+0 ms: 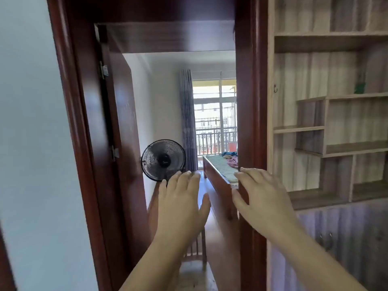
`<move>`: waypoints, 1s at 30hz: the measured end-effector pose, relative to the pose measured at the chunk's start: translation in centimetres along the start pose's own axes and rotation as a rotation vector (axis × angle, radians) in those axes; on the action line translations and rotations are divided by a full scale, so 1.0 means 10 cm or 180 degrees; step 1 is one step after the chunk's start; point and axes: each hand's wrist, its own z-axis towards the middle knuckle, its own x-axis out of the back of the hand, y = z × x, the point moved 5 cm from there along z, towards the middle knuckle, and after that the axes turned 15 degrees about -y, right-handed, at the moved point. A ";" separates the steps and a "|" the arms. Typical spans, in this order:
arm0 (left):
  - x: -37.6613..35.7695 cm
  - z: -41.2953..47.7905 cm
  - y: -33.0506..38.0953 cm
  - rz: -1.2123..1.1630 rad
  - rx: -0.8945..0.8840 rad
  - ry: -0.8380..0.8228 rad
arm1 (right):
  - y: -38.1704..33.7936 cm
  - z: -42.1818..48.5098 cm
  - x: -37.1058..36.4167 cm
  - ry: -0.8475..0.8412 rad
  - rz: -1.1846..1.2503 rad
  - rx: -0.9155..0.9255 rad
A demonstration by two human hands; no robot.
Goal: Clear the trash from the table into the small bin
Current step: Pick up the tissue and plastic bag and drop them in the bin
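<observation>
Two bare hands are reaching forward side by side before a dark red door frame (249, 101), backs facing the camera. The left hand (180, 198) is hovering in front of a black fan (163, 160), its grip wide open, fingers straight and close together, holding nothing. The right hand (260, 196) is spreading its fingers loosely by the frame's right post, its grip likewise open and holding nothing. Beyond the doorway a bed (218, 177) is lying near a grey curtain (187, 118), and wooden shelves (327, 122) are standing to the right. This view is not showing where the trash or the small bin is.
</observation>
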 end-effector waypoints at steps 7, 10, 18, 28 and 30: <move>-0.25 0.04 0.68 -0.0502 -0.0551 -0.0094 | 0.50 -0.46 0.22 0.0148 -0.0394 -0.0467; -0.36 0.02 1.00 -0.0650 -0.0748 -0.0171 | 0.70 -0.70 0.36 0.0169 -0.0563 -0.0620; -0.53 -0.08 2.01 -0.1246 -0.1467 -0.0300 | 1.25 -1.41 0.75 0.0103 -0.0879 -0.1169; -0.68 -0.52 3.17 -0.1847 -0.2041 -0.0602 | 1.72 -2.43 1.23 -0.0032 -0.1321 -0.1983; -0.70 -0.63 3.40 -0.1981 -0.2113 -0.0697 | 1.80 -2.65 1.32 -0.0068 -0.1403 -0.2128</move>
